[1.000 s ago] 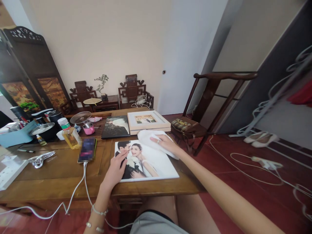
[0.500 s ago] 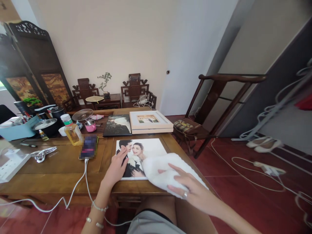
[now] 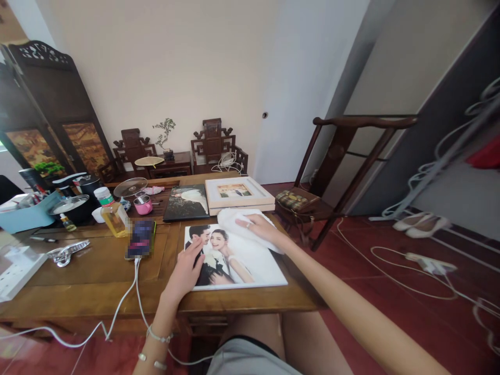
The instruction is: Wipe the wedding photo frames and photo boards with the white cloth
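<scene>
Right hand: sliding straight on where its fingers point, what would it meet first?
Likely the dark photo print beyond the white cloth under the right hand; the framed picture beside it is close, so uncertain.

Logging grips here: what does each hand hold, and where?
Right hand presses on top of the white cloth at the far right corner of the photo print. Left hand lies flat on its left side; nothing gripped.

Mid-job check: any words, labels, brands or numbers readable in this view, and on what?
No text can be read here.
Phone screen: blurred, unreadable.
Bottle: green band under the cap, too small to read.
Photo print under the left hand: no lettering visible.
Cloth under the right hand: plain white, no lettering.
Framed picture: nothing legible.
</scene>
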`<state>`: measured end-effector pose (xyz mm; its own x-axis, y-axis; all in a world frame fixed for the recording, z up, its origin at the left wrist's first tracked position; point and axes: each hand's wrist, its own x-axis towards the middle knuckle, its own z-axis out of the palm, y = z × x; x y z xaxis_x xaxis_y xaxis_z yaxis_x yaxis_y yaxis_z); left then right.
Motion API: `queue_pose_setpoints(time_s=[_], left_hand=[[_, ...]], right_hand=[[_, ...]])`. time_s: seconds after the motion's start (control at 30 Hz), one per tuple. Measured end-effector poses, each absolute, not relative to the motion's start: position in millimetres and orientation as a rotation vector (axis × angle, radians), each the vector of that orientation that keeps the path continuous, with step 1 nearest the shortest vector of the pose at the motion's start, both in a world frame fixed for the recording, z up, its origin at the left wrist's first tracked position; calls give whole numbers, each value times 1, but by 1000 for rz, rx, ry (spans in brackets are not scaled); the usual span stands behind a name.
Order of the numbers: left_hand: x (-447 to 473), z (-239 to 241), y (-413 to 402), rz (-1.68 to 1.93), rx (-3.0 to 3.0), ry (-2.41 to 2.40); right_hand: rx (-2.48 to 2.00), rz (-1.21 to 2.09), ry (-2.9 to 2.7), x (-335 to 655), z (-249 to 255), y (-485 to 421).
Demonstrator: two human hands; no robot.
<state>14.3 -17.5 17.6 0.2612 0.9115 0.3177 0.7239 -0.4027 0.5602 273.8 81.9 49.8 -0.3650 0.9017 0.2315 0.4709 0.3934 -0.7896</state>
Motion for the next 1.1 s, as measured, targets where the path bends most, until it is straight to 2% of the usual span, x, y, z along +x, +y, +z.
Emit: queue_pose_setpoints(time_s=[0.13,0.3,0.5,0.6,0.9,1.1], left_hand=[[15,18,-17,884,2225,1511],[16,20,-20,898,2221,1529],[17,21,-21,876,2220,1540],[17,21,-21,853,2225,1545],[16,23,-20,832,2224,1549],[15,19,-18,848,2223,1538]], right_hand=[[-1151,736,-2013,267,49,67],[-1183,666,-2191,277,48,1],[-1223,744,-2383,292,45,-66],[-1216,749,-2352,290,46,-51],[-1121,654,-2160,261,53,77],[-1124,583,-2183,251,52,57]])
